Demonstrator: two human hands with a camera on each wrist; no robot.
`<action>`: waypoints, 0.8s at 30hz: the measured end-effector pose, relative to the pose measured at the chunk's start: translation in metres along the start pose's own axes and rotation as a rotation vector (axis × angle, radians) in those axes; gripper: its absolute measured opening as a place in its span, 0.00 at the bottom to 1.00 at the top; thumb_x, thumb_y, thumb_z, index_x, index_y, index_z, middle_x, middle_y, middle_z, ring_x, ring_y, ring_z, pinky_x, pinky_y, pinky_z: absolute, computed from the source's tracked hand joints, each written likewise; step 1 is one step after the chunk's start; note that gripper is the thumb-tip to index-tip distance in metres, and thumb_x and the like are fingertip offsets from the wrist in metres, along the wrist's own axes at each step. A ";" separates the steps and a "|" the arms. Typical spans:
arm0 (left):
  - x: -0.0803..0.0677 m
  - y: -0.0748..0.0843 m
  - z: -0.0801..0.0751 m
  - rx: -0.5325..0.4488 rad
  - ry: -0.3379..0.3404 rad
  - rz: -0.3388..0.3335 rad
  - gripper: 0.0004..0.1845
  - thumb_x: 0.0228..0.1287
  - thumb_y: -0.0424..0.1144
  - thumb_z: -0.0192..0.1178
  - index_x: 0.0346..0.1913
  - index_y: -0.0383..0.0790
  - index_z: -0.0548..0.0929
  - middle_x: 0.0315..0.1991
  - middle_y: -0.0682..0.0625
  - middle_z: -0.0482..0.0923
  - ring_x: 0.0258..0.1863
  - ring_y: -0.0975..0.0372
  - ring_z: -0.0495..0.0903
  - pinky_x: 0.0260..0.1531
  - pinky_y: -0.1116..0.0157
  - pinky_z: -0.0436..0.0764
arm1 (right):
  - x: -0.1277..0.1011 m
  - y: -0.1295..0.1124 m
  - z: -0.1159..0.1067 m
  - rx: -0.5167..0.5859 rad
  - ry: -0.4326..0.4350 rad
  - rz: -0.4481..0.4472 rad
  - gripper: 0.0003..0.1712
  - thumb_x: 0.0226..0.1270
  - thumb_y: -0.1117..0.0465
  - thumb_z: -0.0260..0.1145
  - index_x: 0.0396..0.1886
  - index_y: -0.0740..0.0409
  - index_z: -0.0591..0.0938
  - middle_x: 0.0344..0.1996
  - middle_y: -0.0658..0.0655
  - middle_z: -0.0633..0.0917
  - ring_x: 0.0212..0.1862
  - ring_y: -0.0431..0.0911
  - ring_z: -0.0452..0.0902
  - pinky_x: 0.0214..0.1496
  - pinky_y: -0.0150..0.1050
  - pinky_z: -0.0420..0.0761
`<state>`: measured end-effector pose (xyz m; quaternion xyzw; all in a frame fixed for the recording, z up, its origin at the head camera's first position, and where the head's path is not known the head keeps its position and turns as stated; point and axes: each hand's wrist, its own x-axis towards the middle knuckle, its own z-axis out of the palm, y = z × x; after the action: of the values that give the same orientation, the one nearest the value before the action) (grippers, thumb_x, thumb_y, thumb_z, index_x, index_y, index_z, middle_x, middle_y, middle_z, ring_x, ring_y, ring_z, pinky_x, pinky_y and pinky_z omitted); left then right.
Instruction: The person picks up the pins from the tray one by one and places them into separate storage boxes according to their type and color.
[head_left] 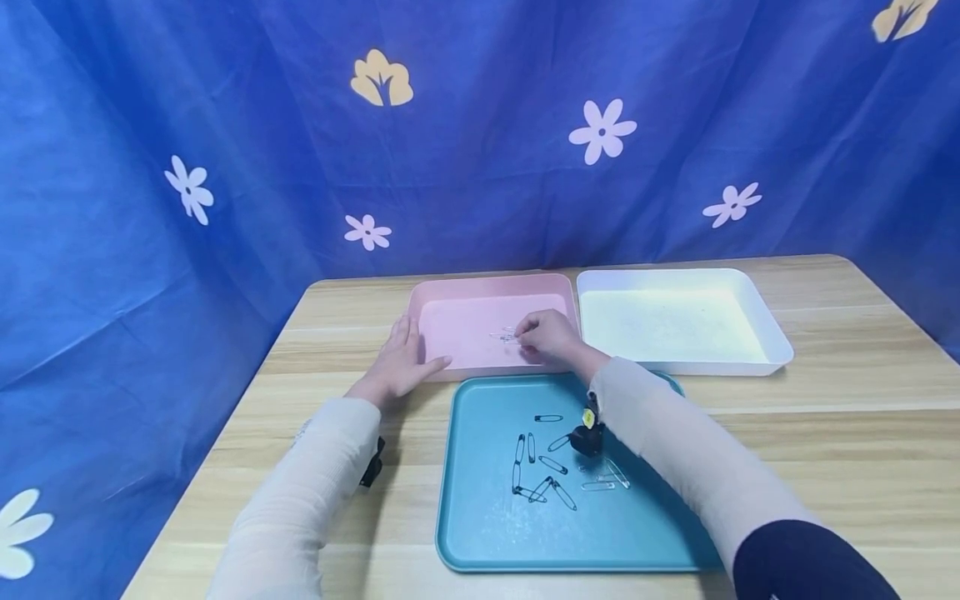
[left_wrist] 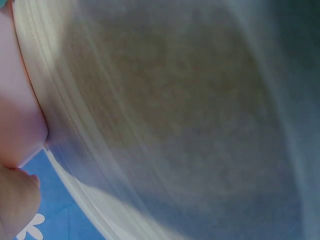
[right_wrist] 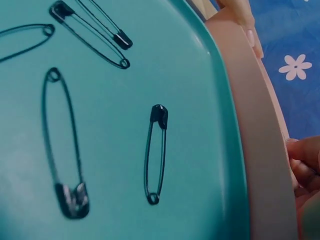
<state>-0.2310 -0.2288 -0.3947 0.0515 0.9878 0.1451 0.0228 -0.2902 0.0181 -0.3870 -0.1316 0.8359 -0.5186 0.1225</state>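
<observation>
My right hand [head_left: 551,335] reaches into the pink tray [head_left: 457,325]. Its thumb and fingers pinch together over a few silver safety pins [head_left: 504,337] on the tray floor, and one pin appears to be at the fingertips. My left hand [head_left: 401,358] lies with straight fingers against the pink tray's left side, thumb on the front rim. On the teal tray [head_left: 480,529] lie several black safety pins [head_left: 553,465], with several silver safety pins [head_left: 597,485] to their right. Up close in the right wrist view, a closed black safety pin [right_wrist: 159,116] lies near the teal tray's edge.
A white tray [head_left: 667,333] stands right beside the pink one at the back of the wooden table [head_left: 847,400]. Behind the table hangs a blue curtain [head_left: 480,167] with flower prints. The right forearm crosses over the teal tray's right side.
</observation>
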 end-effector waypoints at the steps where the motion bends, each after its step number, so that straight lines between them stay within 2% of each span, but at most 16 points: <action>1: 0.000 0.000 0.000 0.000 0.001 -0.001 0.55 0.51 0.70 0.38 0.63 0.25 0.36 0.64 0.34 0.27 0.63 0.46 0.31 0.59 0.50 0.41 | 0.001 0.000 0.001 -0.001 -0.007 0.012 0.06 0.50 0.73 0.59 0.30 0.68 0.80 0.20 0.54 0.76 0.19 0.40 0.70 0.20 0.28 0.73; 5: 0.000 -0.001 0.000 0.008 0.001 0.003 0.55 0.51 0.71 0.37 0.63 0.24 0.36 0.64 0.34 0.27 0.63 0.46 0.30 0.59 0.50 0.41 | 0.005 -0.001 0.004 -0.044 -0.031 0.022 0.07 0.49 0.74 0.58 0.29 0.67 0.80 0.19 0.55 0.77 0.19 0.41 0.69 0.18 0.28 0.70; 12: 0.001 -0.001 0.000 0.002 0.005 0.006 0.55 0.51 0.70 0.38 0.63 0.24 0.36 0.64 0.33 0.27 0.63 0.46 0.30 0.59 0.50 0.41 | 0.012 -0.002 0.008 -0.146 -0.045 -0.037 0.08 0.44 0.76 0.58 0.26 0.65 0.81 0.18 0.52 0.77 0.20 0.41 0.68 0.18 0.27 0.67; 19: 0.001 -0.001 -0.001 0.006 0.000 0.002 0.54 0.52 0.69 0.39 0.63 0.25 0.36 0.64 0.34 0.27 0.63 0.46 0.30 0.59 0.50 0.42 | 0.013 -0.002 0.013 -0.076 -0.099 0.013 0.07 0.48 0.76 0.56 0.27 0.68 0.80 0.17 0.56 0.77 0.17 0.41 0.69 0.17 0.28 0.71; 24: 0.002 -0.001 0.000 0.008 0.003 0.005 0.54 0.52 0.69 0.39 0.63 0.24 0.36 0.64 0.34 0.27 0.63 0.46 0.30 0.59 0.50 0.42 | 0.012 -0.002 0.014 -0.119 -0.096 0.014 0.06 0.49 0.75 0.57 0.27 0.68 0.79 0.18 0.56 0.77 0.19 0.42 0.71 0.20 0.29 0.73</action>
<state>-0.2327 -0.2296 -0.3954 0.0537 0.9883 0.1412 0.0207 -0.2968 0.0012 -0.3920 -0.1577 0.8594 -0.4600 0.1578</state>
